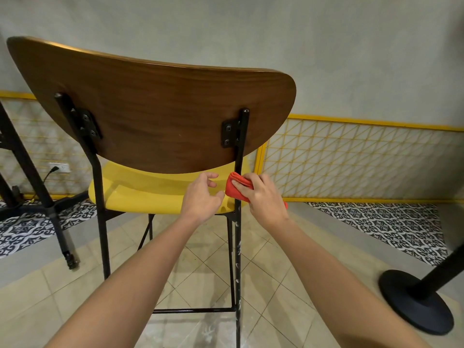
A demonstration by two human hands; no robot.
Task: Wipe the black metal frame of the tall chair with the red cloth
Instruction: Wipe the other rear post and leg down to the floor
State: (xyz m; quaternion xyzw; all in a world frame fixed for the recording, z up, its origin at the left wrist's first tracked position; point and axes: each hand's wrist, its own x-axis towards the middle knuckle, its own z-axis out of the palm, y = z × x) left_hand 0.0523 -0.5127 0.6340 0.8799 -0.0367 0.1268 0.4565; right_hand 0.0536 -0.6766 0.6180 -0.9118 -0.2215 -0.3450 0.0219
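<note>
Right grip clamps red cloth on black frame (cloth partly hidden under it); left grip apart

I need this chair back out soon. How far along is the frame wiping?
Early to midway, I'd judge. Done: the right rear post above the red cloth looks clean black. In hand: the right hand holds the cloth against that post at seat height; the left hand hovers open beside it. Left: white smears lower on the same leg, plus the left post and footrest bar.
</note>
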